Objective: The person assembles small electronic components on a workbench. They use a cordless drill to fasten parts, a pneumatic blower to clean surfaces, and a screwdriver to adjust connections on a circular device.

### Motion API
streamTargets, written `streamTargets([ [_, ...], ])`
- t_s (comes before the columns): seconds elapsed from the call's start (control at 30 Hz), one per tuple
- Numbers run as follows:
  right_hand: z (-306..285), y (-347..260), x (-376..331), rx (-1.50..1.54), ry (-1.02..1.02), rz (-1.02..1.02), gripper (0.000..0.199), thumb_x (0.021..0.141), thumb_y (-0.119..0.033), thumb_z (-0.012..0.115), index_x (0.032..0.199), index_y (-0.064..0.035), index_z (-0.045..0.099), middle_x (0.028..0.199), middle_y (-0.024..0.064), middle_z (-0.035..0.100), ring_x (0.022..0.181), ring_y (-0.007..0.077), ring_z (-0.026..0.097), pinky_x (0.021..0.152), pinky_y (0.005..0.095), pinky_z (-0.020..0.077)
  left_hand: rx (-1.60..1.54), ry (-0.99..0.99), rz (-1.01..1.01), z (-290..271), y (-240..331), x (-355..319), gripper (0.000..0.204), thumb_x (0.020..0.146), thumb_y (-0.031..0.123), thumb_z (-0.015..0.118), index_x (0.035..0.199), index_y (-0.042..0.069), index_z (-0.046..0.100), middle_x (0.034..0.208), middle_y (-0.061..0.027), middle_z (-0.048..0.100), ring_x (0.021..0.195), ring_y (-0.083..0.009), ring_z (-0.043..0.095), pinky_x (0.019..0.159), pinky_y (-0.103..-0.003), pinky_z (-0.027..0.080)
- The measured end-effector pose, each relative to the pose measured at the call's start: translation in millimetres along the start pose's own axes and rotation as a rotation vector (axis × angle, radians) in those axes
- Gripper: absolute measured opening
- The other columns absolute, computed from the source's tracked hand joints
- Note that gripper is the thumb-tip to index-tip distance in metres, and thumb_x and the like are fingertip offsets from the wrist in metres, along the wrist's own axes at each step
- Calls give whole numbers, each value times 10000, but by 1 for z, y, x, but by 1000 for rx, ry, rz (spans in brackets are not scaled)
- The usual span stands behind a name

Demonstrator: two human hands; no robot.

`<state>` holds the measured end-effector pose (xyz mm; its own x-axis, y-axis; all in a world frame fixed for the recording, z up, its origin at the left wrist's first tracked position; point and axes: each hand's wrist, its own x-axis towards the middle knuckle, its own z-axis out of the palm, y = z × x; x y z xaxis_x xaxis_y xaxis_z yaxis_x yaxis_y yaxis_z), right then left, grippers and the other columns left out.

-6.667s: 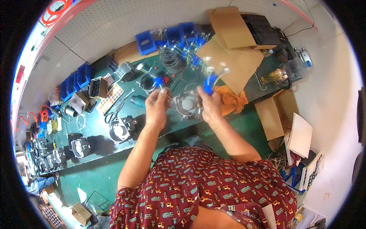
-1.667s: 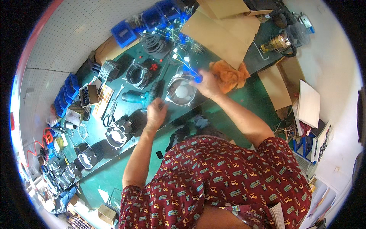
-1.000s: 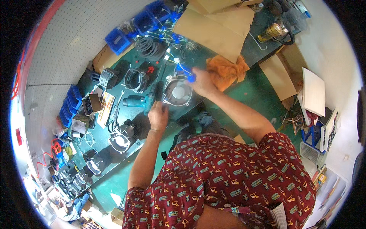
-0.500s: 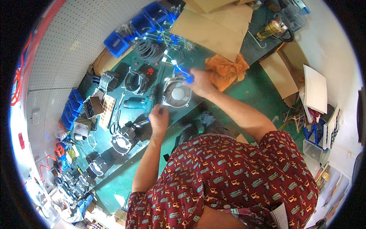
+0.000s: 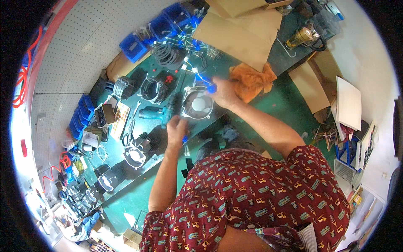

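Note:
A round fan (image 5: 199, 102) with a pale hub and metal frame lies at the bench's front edge. Beside its right rim, my right hand (image 5: 226, 93) is closed on a wire lead with a blue end (image 5: 211, 88); its pale wires and white connectors stretch up-left over the bench. My left hand (image 5: 176, 128) is a closed fist just left of and nearer than the fan. From its right side hangs a second wire lead, with a blue part (image 5: 185, 139) and thin pale ends. A teal cordless drill (image 5: 153, 112) lies left of the fan, close to that fist.
Blue bins (image 5: 133, 47) and many wire leads lie at the back, beside cardboard sheets (image 5: 237, 35). An orange cloth (image 5: 252, 80) sits right of my right hand. Fan housings (image 5: 153, 90) and a wrench (image 5: 137, 108) lie leftward. Another person (image 5: 82, 227) is at far lower left.
The blue part at my left hand has swung from the fist's left side to its right and now hangs down. My right hand stays by the fan's rim; the whole view has shifted slightly.

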<state>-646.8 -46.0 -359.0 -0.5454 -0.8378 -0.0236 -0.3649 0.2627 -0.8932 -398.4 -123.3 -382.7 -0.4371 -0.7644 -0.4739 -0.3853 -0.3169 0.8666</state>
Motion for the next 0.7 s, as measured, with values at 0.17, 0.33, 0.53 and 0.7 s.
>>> streamTargets([
  [0.17, 1, 3, 2, 4, -8, -15, 305, 749, -170, 800, 885, -5, 582, 789, 208, 646, 750, 376, 660, 652, 435, 488, -209, -150, -98, -10, -7, 9, 154, 936, 171, 640, 860, 36, 642, 690, -1, 560, 617, -102, 546, 506, -269, 426],
  [0.33, 3, 18, 5, -7, -27, -11, 318, 758, -178, 804, 889, -1, 575, 807, 214, 649, 738, 370, 649, 661, 433, 488, 591, 147, 767, 2, -17, -2, 156, 921, 150, 669, 931, -3, 641, 768, -103, 640, 659, -181, 603, 631, -392, 509],
  [0.53, 3, 1, 6, 21, -10, -34, 329, 756, -182, 804, 863, 0, 551, 774, 205, 631, 711, 341, 639, 653, 425, 485, -234, -263, -227, -13, -9, 1, 186, 973, 258, 659, 967, 72, 672, 828, -15, 666, 695, -93, 576, 603, -264, 499],
  [0.7, 6, 14, 6, 2, -12, -62, 330, 756, -189, 805, 861, -5, 552, 760, 198, 628, 692, 319, 631, 655, 426, 485, -356, -260, -183, -8, -18, 3, 182, 953, 229, 677, 868, 68, 672, 775, -5, 656, 616, -84, 528, 554, -227, 423],
])
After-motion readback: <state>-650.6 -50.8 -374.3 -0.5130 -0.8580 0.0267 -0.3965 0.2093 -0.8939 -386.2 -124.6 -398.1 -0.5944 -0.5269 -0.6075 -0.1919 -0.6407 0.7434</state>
